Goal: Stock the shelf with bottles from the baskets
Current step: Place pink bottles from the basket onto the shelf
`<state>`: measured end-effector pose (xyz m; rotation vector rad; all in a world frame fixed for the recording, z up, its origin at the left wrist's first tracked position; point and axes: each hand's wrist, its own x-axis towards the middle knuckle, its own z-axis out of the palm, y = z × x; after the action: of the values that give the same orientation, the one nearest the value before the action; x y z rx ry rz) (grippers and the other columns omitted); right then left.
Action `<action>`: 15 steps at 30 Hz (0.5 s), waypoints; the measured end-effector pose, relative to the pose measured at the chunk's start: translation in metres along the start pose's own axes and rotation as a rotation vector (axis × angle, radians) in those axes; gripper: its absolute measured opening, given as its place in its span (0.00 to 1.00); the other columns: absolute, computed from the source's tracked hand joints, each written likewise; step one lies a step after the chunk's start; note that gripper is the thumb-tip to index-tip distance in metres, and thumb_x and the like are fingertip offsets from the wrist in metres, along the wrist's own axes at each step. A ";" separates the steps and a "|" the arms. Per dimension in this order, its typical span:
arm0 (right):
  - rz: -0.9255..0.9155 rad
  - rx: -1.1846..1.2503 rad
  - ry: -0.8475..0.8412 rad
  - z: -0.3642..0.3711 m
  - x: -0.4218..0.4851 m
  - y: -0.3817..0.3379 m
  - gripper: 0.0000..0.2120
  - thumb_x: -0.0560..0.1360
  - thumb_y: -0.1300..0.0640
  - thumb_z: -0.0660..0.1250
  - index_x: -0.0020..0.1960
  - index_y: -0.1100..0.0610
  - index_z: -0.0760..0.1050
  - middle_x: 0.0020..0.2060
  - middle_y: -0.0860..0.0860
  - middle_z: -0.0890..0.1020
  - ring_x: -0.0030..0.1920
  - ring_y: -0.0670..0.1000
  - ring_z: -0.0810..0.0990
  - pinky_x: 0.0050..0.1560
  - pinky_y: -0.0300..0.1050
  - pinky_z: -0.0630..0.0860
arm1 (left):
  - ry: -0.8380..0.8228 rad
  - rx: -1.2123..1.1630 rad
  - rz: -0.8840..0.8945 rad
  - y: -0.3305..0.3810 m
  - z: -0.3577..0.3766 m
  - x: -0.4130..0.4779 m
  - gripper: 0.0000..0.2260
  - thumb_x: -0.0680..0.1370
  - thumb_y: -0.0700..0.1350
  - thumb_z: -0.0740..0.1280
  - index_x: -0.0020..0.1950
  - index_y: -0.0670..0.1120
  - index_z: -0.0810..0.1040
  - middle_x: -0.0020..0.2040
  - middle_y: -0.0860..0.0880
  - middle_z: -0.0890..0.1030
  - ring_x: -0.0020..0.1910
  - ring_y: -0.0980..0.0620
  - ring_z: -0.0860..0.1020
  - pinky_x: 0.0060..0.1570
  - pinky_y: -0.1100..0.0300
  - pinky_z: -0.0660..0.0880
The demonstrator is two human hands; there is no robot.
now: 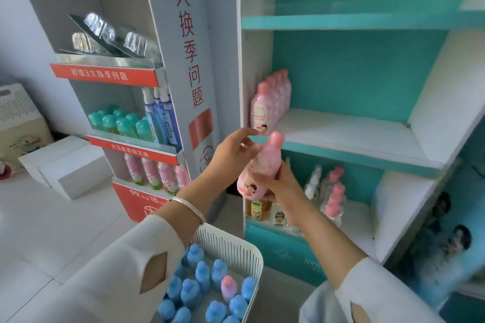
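Here, my right hand (pixel 273 181) grasps a pink bottle (pixel 262 162); my left hand (pixel 231 151), fingers relaxed, touches it. At 11 o'clock, a display panel (pixel 189 42) reads 大换季问题.

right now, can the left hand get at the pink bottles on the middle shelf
Probably yes: the left hand is just below the front shelved bottle, fingers loose, with nothing between them. The right hand holds another pink bottle.

The right hand (pixel 275 187) grips a tilted pink bottle (pixel 264 162) before the teal shelf (pixel 367 161), left hand (pixel 233 152) touching its neck.
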<state>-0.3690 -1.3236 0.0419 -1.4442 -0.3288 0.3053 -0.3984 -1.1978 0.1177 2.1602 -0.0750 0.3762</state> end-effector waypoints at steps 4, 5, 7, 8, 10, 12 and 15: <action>-0.026 0.212 0.019 -0.016 0.001 -0.017 0.25 0.67 0.53 0.74 0.62 0.47 0.72 0.57 0.55 0.79 0.58 0.57 0.79 0.58 0.58 0.77 | -0.166 -0.410 -0.327 -0.003 0.020 -0.006 0.12 0.81 0.52 0.55 0.58 0.49 0.73 0.50 0.48 0.80 0.47 0.51 0.80 0.46 0.59 0.79; -0.042 0.214 0.029 -0.020 0.000 -0.020 0.22 0.68 0.54 0.73 0.60 0.47 0.72 0.56 0.55 0.80 0.57 0.57 0.79 0.57 0.57 0.78 | -0.222 -0.507 -0.384 -0.002 0.026 -0.008 0.13 0.81 0.54 0.53 0.55 0.50 0.74 0.48 0.48 0.80 0.47 0.51 0.81 0.44 0.59 0.80; -0.060 0.179 0.078 -0.026 0.001 -0.023 0.19 0.68 0.52 0.72 0.57 0.45 0.73 0.54 0.54 0.81 0.56 0.57 0.80 0.58 0.57 0.77 | -0.268 -0.585 -0.386 0.000 0.035 -0.004 0.13 0.81 0.54 0.52 0.54 0.51 0.74 0.48 0.46 0.80 0.50 0.48 0.81 0.46 0.56 0.81; -0.063 0.153 0.110 -0.029 0.001 -0.024 0.20 0.67 0.49 0.72 0.57 0.44 0.73 0.54 0.53 0.80 0.56 0.56 0.80 0.58 0.57 0.77 | -0.274 -0.604 -0.371 0.002 0.038 -0.001 0.13 0.81 0.53 0.53 0.56 0.50 0.73 0.50 0.45 0.80 0.51 0.47 0.80 0.46 0.55 0.81; -0.084 0.108 0.190 -0.036 0.003 -0.027 0.21 0.67 0.46 0.72 0.58 0.44 0.73 0.56 0.51 0.80 0.57 0.55 0.79 0.57 0.58 0.78 | -0.292 -0.629 -0.332 0.007 0.044 0.005 0.08 0.80 0.48 0.58 0.56 0.48 0.73 0.50 0.46 0.79 0.49 0.49 0.81 0.43 0.58 0.81; -0.111 0.095 0.279 -0.046 0.004 -0.031 0.19 0.71 0.49 0.71 0.60 0.46 0.72 0.57 0.51 0.79 0.56 0.54 0.79 0.55 0.57 0.79 | -0.297 -0.612 -0.282 0.011 0.049 0.011 0.09 0.79 0.43 0.62 0.58 0.47 0.71 0.51 0.46 0.79 0.47 0.51 0.82 0.41 0.60 0.82; -0.108 0.009 0.343 -0.058 0.005 -0.042 0.21 0.74 0.51 0.69 0.64 0.51 0.70 0.58 0.52 0.78 0.56 0.53 0.79 0.55 0.53 0.80 | -0.249 -0.565 -0.202 0.016 0.059 0.018 0.14 0.77 0.40 0.64 0.61 0.47 0.68 0.51 0.48 0.78 0.47 0.52 0.81 0.40 0.63 0.81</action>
<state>-0.3414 -1.3788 0.0778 -1.4353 -0.1255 -0.0306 -0.3705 -1.2535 0.1043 1.6242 -0.0900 -0.0367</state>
